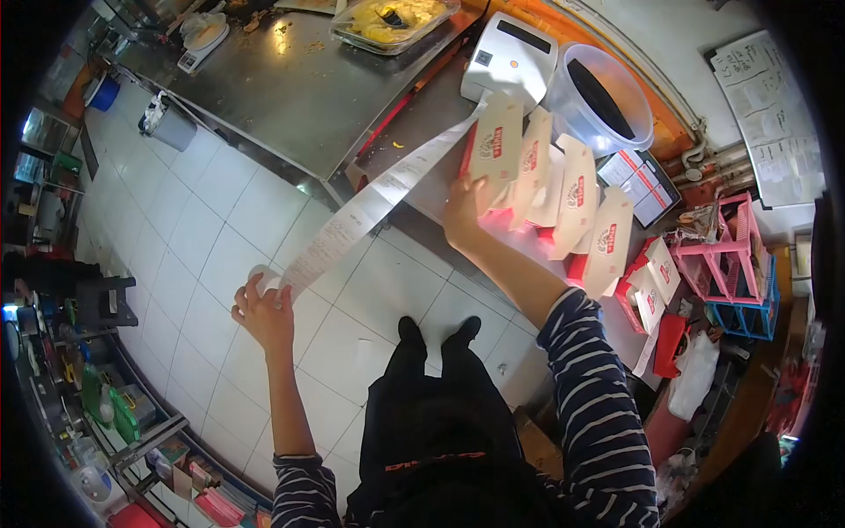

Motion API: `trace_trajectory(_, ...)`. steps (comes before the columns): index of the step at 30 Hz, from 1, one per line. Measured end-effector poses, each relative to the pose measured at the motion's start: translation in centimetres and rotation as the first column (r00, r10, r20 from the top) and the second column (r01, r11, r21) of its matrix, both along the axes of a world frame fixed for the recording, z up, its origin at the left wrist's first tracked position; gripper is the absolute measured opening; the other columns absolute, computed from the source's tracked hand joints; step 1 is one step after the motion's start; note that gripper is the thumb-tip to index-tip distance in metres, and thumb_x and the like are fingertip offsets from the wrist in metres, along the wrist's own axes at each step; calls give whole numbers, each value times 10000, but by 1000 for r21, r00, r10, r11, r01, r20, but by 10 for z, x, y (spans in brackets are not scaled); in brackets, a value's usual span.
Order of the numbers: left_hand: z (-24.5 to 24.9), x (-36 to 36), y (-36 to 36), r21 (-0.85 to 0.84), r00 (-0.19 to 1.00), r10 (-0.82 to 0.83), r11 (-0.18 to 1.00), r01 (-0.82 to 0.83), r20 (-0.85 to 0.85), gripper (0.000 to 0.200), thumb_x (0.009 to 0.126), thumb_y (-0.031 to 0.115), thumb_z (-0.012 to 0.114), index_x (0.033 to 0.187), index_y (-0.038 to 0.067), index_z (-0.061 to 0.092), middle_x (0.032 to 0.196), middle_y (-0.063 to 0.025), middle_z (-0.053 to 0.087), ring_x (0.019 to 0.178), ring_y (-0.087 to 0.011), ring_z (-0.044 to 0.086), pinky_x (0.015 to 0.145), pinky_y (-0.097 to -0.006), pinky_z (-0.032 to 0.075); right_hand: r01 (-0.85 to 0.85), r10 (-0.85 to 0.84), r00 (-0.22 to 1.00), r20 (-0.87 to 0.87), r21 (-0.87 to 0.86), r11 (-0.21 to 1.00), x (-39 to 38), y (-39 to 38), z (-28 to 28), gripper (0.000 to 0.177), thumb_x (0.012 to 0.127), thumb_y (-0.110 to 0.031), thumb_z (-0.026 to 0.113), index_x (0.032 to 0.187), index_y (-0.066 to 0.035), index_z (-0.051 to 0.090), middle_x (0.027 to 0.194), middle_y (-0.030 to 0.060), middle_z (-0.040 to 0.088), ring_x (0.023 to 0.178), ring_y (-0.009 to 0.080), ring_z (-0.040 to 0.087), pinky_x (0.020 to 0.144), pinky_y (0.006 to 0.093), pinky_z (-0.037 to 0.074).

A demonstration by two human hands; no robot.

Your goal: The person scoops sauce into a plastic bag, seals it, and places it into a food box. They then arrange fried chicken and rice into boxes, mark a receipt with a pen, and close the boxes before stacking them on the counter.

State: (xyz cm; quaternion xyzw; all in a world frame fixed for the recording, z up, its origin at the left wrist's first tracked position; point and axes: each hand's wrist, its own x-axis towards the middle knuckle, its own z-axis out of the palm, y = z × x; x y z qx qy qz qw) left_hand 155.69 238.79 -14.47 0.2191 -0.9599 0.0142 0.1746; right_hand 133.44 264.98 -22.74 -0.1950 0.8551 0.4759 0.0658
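Observation:
My left hand (266, 310) pinches the lower end of a long printed receipt strip (352, 220) above the tiled floor. The strip runs up, stretched and slightly curved, to the white receipt printer (510, 60) on the counter. At the counter's edge, my right hand (466, 211) has its fingers curled on the front of a beige and red takeaway box (498, 145), the one closest to the printer. Several similar boxes stand in a slanting row beside it, lids raised, such as the box (607, 242). What lies inside most of them is hidden.
Behind the boxes stand a clear plastic bucket (638, 106) and a tablet (641, 187). Pink and blue baskets (726, 251) sit at the right. A steel table (290, 97) bears a tray of yellow food (392, 22). A grey bin (172, 128) stands on the floor.

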Motion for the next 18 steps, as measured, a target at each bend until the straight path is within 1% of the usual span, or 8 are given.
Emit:
trace_trajectory(1, 1, 0, 0, -30, 1000, -20, 999, 20, 8, 183, 727, 239, 686, 699, 59, 663, 1054, 10, 568, 1017, -223, 452, 843, -443, 305, 82, -70, 984, 164, -66, 994, 10, -1, 36, 434, 849, -269, 500, 1255, -114, 499, 1307, 129, 422, 1235, 350, 332, 981, 606, 229)
trace_trajectory(4, -11, 4, -12, -12, 999, -42, 999, 42, -1, 176, 741, 214, 672, 727, 40, 650, 893, -43, 619, 877, -228, 535, 814, -431, 348, 82, -70, 990, 123, -94, 992, 2, 19, 20, 367, 829, -273, 511, 1153, -110, 572, 1257, 149, 465, 1210, 361, 361, 939, 612, 278)
trace_trajectory(7, -9, 17, -10, 539, 930, -53, 826, -164, 364, 195, 747, 204, 664, 756, 12, 627, 686, -92, 612, 652, -264, 563, 699, -384, 422, -57, 67, 998, 7, -440, 896, -3, 52, 12, 296, 839, -341, 496, 990, -118, 620, 1091, 128, 556, 1105, 296, 466, 929, 488, 334)
trace_trajectory(9, -65, 56, -9, 863, 948, -253, 504, -40, 191, 238, 758, 216, 669, 802, -11, 613, 599, -105, 590, 528, -248, 550, 563, -345, 438, -196, 150, 981, -127, -696, 691, -3, 61, -3, 328, 854, -407, 480, 864, -124, 645, 956, 107, 619, 1012, 245, 550, 912, 383, 381)
trace_trajectory(11, -49, 76, 24, 930, 874, -390, 331, -160, 289, 258, 776, 227, 677, 862, -9, 616, 647, -96, 617, 587, -162, 572, 536, -306, 437, 427, -38, 884, 465, -775, 466, 30, 41, 32, 514, 882, -510, 410, 786, -59, 640, 880, 148, 630, 924, 303, 579, 824, 403, 428)
trace_trajectory(12, -60, 93, 35, 946, 853, -417, 207, -248, 315, 260, 783, 201, 679, 903, -21, 616, 713, -89, 639, 648, -134, 588, 573, -282, 453, 644, -75, 754, 653, -710, 286, 55, 37, 40, 565, 878, -542, 403, 759, -40, 635, 847, 161, 630, 883, 329, 584, 790, 412, 443)
trace_trajectory(16, -76, 140, 71, 876, 809, -496, -174, -450, 317, 326, 800, 201, 678, 1019, -30, 607, 849, -78, 660, 755, -115, 608, 681, -249, 483, 954, 129, 226, 966, -246, 173, 161, 39, -17, 629, 810, -612, 487, 864, -1, 630, 851, 154, 638, 822, 282, 606, 721, 383, 459)
trace_trajectory(18, -70, 149, 79, 869, 792, -485, -122, -480, 370, 337, 807, 218, 672, 1025, -30, 608, 866, -74, 658, 769, -117, 608, 704, -253, 482, 961, 502, 130, 855, 16, -276, 213, 30, -13, 424, 807, -307, 664, 1064, 21, 585, 961, 113, 641, 927, 213, 600, 820, 318, 468)
